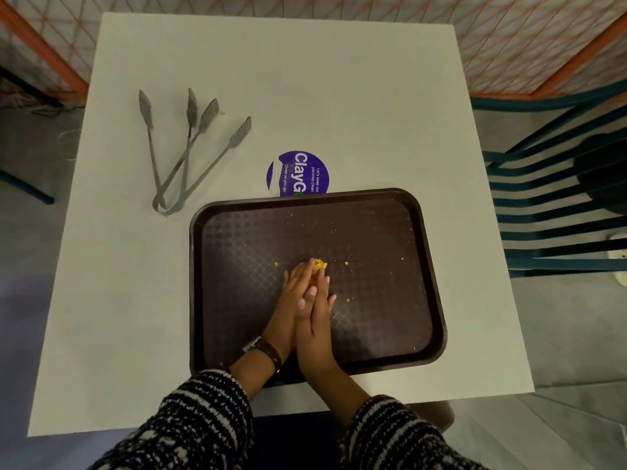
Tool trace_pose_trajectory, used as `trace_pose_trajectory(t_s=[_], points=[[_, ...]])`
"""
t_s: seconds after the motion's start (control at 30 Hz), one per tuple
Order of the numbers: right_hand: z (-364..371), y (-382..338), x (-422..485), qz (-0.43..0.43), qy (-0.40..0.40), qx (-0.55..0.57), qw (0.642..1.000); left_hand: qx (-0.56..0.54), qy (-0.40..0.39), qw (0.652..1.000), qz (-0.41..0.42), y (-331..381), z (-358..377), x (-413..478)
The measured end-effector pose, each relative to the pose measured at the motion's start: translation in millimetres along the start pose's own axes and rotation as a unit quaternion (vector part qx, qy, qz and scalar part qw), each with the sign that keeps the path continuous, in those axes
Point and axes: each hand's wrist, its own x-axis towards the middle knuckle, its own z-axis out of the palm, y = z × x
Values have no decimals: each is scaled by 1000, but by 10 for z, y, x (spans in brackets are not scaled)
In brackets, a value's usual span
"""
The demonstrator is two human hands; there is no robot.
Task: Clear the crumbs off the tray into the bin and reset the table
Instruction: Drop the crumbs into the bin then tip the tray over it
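so, hands: left hand (288, 300) and right hand (317, 317) pressed together, fingers straight, cupping the crumbs (319, 265)
crumbs: yellow heap, middle of the tray (390, 334)
tray: brown, on the white surface (305, 96)
tongs (176, 157): two pairs, far left

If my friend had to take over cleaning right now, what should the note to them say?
Left hand and right hand: both flat, fingers straight, pressed side by side on the tray, scooping a yellow crumb pile between them.
Loose crumbs lie scattered on the tray. Two tongs lie on the table, left of the tray.
Done: bigger crumbs heaped.
Left: tip them into the bin, which is not in view, then reset the table.
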Motion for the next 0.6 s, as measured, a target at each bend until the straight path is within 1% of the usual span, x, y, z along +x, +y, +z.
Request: trace_pose_trajectory(t_s=[0.03,0.07,0.1,0.17,0.23,0.27,0.37,0.47,0.5,0.53,0.6], points=[[12,-51,7,9,-4,13,1000,-121,2,992,-26,69,12,-40],[8,-125,5,9,-13,28,999,-238,-2,970,-47,128,19,-64],[4,-188,4,12,-20,45,999,-318,2,946,-59,141,28,-74],[-4,-258,-2,18,-23,93,995,-354,27,932,-68,221,29,-101],[-25,-228,23,21,-12,164,986,-361,76,926,-74,294,25,-101],[-33,-214,51,27,-2,204,979,-375,106,918,-81,318,12,-87],[-35,-181,164,75,30,316,945,-448,164,871,-117,372,-37,-62],[-30,-246,249,130,40,424,895,-548,182,799,-167,411,-89,-12],[-42,-253,262,145,42,441,885,-571,181,780,-180,434,-112,-11],[-53,-274,268,154,42,458,874,-583,181,769,-190,453,-131,-17],[-84,-325,261,163,45,466,868,-590,184,759,-203,461,-148,-31]])
